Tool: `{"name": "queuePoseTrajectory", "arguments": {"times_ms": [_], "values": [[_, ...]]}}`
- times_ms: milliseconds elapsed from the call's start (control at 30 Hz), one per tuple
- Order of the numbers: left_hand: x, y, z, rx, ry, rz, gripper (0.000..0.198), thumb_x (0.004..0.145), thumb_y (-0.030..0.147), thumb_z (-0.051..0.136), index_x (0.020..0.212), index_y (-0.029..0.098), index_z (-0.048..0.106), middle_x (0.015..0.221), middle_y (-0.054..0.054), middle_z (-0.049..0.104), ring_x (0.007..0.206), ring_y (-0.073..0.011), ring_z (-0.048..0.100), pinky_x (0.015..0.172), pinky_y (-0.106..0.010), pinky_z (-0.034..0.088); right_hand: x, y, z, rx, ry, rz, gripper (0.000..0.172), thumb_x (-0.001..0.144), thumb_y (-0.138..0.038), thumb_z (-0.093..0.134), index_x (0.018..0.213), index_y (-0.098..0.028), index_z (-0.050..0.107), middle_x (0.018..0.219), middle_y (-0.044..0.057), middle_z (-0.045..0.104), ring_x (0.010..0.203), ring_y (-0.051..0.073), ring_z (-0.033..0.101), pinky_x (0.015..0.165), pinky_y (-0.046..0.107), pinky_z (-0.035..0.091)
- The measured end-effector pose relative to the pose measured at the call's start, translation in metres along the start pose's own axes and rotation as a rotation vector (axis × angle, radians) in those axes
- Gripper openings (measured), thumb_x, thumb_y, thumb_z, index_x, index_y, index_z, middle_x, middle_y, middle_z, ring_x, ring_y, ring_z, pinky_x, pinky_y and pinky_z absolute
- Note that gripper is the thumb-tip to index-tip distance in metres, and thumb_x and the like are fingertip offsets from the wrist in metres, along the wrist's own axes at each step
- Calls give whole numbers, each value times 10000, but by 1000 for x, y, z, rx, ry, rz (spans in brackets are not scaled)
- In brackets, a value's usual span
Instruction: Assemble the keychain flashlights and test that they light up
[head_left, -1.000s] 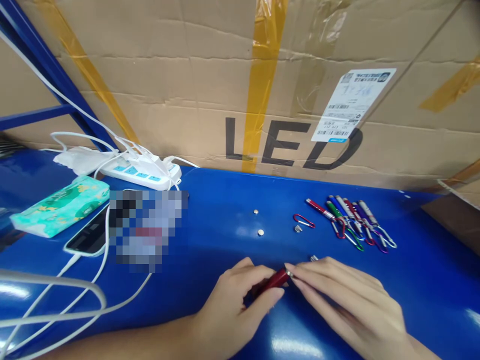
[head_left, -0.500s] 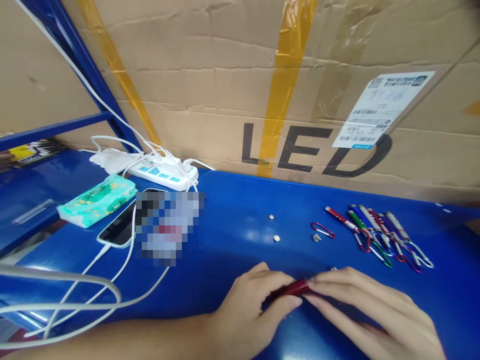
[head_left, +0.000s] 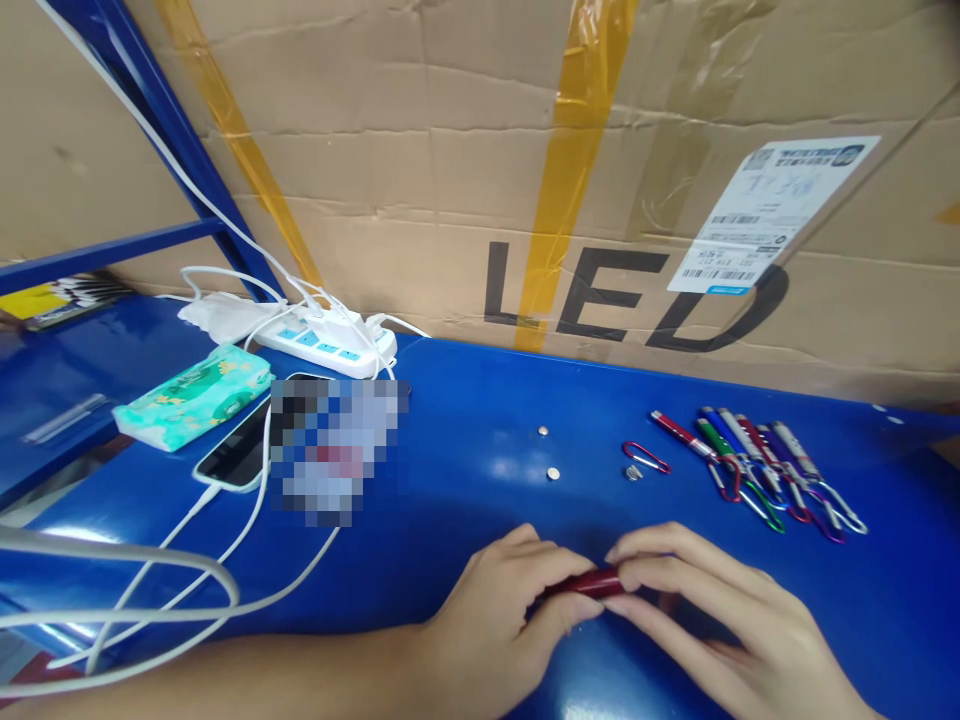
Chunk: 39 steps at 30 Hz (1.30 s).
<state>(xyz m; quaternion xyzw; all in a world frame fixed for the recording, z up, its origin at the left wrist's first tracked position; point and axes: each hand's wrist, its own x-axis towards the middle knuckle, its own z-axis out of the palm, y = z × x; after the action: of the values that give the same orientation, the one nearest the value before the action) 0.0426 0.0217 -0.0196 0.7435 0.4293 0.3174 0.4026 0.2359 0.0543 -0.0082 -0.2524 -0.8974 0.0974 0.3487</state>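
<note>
Low over the blue table (head_left: pixel 465 500), my left hand (head_left: pixel 502 610) is closed around a small red keychain flashlight (head_left: pixel 592 583). My right hand (head_left: pixel 720 610) pinches the flashlight's right end with thumb and fingertips. Two small button cells (head_left: pixel 553 474) lie just beyond my hands, with a third silver piece (head_left: pixel 634 473) and a loose red carabiner clip (head_left: pixel 646 458) to their right. A row of several coloured keychain flashlights (head_left: pixel 757 455) with clips lies at the far right.
A large cardboard box (head_left: pixel 525 170) marked LED stands along the back. At left lie a white power strip (head_left: pixel 330 345), a tissue pack (head_left: pixel 191 395), a charging phone (head_left: pixel 232 455) and white cables (head_left: pixel 150 590). A blue rack frame (head_left: pixel 150 110) rises at left.
The view shifted left, then held. My right fingers have curled from lying flat to pinching the flashlight's end; my left hand keeps its grip.
</note>
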Motion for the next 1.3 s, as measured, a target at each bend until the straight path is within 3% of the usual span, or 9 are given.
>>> {"name": "queuePoseTrajectory", "arguments": {"times_ms": [200, 300, 433, 533, 667, 767, 1000, 1133, 1300], "values": [[-2, -1, 1, -45, 9, -85, 170, 912, 185, 462, 764, 169, 544, 711, 15, 558, 747, -139, 489, 733, -242, 335, -1, 1, 2, 41, 28, 24, 70, 855, -166, 586, 920, -192, 578, 885, 33, 616, 761, 96, 619, 648, 166, 521], [-4, -3, 2, -103, 57, -163, 160, 924, 230, 431, 799, 169, 511, 738, 11, 541, 733, -131, 500, 696, -236, 346, -5, 7, 3, -49, 22, 92, 220, 855, -271, 605, 1051, -208, 527, 964, 45, 620, 890, 135, 612, 743, 235, 530], [-4, -2, 3, -192, 53, -212, 137, 940, 265, 403, 867, 175, 475, 720, 23, 534, 683, -113, 501, 667, -224, 359, -5, 17, 9, -259, -121, 148, 483, 876, -410, 546, 1291, -225, 386, 1184, 86, 561, 1100, 206, 529, 868, 390, 497], [-3, -2, 2, -185, 48, -203, 175, 941, 277, 402, 808, 174, 450, 717, 19, 523, 683, -114, 490, 648, -222, 352, -1, 20, 16, -298, -236, 115, 587, 890, -432, 512, 1383, -219, 274, 1310, 87, 486, 1214, 216, 439, 957, 458, 431], [-3, -4, 2, -169, 36, -139, 256, 950, 267, 362, 722, 168, 426, 711, 12, 507, 686, -119, 477, 668, -233, 343, 4, 21, 22, -340, -321, 49, 569, 934, -381, 430, 1427, -200, 210, 1439, 62, 349, 1332, 204, 291, 1043, 501, 325], [-4, -6, 2, -159, 46, -98, 211, 941, 226, 350, 762, 171, 447, 744, 7, 504, 718, -128, 478, 692, -240, 341, 6, 20, 22, -357, -343, 4, 525, 952, -332, 381, 1428, -174, 226, 1449, 51, 334, 1347, 205, 264, 1047, 516, 294], [-2, -6, 1, -139, 128, -17, 178, 925, 128, 332, 842, 183, 481, 841, -3, 519, 804, -135, 456, 731, -230, 327, 6, 20, 19, -309, -132, -70, 299, 966, -204, 403, 1249, -190, 499, 1117, -5, 633, 1130, 142, 510, 1058, 369, 210], [-2, -5, 1, -139, 131, -14, 186, 929, 131, 327, 834, 185, 478, 833, 2, 525, 811, -133, 460, 744, -232, 321, 3, 19, 16, -274, -72, -110, 268, 965, -162, 413, 1202, -172, 540, 936, -11, 670, 1016, 133, 564, 1013, 339, 239], [0, -5, 2, -192, 106, -87, 157, 934, 188, 368, 844, 176, 496, 794, 5, 527, 751, -120, 481, 714, -220, 347, -1, 12, 14, -177, 79, -85, 215, 905, -118, 524, 1107, -162, 584, 874, -1, 662, 832, 114, 583, 870, 308, 359]]}}
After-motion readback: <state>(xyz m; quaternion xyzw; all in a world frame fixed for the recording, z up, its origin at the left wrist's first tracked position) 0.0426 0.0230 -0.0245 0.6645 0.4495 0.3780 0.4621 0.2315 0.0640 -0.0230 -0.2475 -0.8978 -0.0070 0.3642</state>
